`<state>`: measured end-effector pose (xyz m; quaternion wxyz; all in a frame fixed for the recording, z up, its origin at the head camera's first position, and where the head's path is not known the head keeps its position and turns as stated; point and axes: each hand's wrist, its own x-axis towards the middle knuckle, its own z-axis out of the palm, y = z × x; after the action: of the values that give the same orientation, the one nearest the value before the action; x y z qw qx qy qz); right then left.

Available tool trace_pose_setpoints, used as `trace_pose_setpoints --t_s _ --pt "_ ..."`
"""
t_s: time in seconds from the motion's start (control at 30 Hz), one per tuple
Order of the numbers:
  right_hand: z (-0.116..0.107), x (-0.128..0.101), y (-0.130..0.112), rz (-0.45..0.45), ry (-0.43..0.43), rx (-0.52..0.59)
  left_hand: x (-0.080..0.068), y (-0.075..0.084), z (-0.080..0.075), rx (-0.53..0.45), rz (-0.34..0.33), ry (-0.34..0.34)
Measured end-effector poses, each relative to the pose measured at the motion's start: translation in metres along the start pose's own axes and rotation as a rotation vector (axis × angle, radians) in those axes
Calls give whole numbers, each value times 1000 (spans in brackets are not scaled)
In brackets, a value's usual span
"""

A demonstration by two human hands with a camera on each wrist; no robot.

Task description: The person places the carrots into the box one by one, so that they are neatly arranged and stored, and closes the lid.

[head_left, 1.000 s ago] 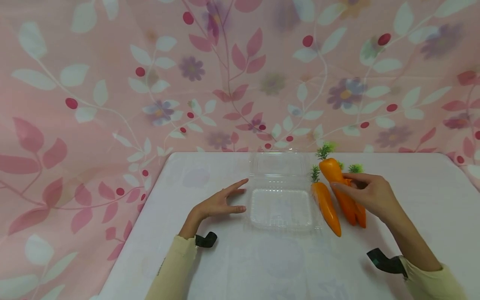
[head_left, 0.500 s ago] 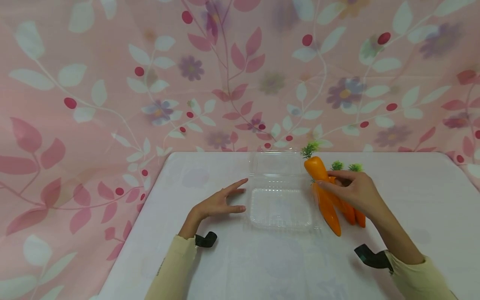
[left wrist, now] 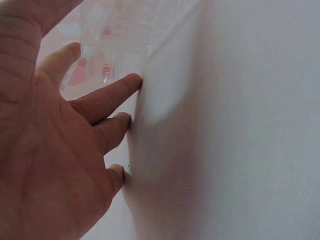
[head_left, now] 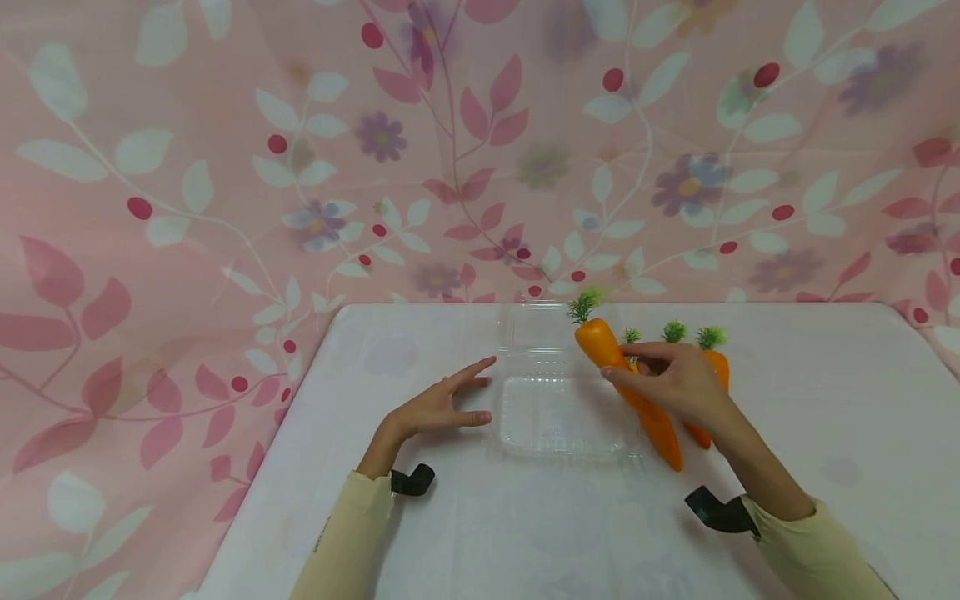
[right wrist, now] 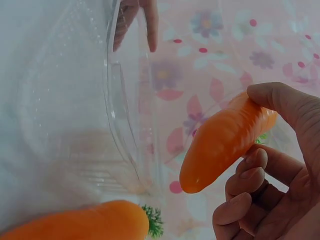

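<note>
My right hand pinches an orange toy carrot with a green top and holds it lifted at the right edge of a clear plastic clamshell container. In the right wrist view the carrot points tip-down between thumb and fingers, beside the container's rim. Three more carrots lie on the white table; one lies just right of the container and another is partly hidden behind my hand. My left hand rests flat on the table with fingers spread, left of the container.
The white table is backed by a pink floral cloth that also hangs down on the left. The container's open lid lies flat toward the back. A lying carrot shows at the bottom of the right wrist view.
My right hand has carried the held carrot leftward, from above the other carrots to the container's right edge. The left hand has not moved.
</note>
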<state>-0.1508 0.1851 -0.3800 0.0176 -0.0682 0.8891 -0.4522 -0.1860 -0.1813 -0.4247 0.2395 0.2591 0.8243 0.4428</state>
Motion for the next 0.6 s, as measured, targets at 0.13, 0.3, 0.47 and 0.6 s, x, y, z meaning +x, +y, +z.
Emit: trace_pose_setpoints --t_s 0.13,0.3,0.47,0.6 --pt "8 1 -4 -20 -13 39 6 -19 1 33 14 10" --pt "19 7 -6 -84 -8 28 11 -33 2 65 6 18" --pt "28 12 -8 -90 -39 43 12 -35 2 75 -7 19" --pt "33 14 -11 -61 -72 50 12 -37 3 68 -7 18"
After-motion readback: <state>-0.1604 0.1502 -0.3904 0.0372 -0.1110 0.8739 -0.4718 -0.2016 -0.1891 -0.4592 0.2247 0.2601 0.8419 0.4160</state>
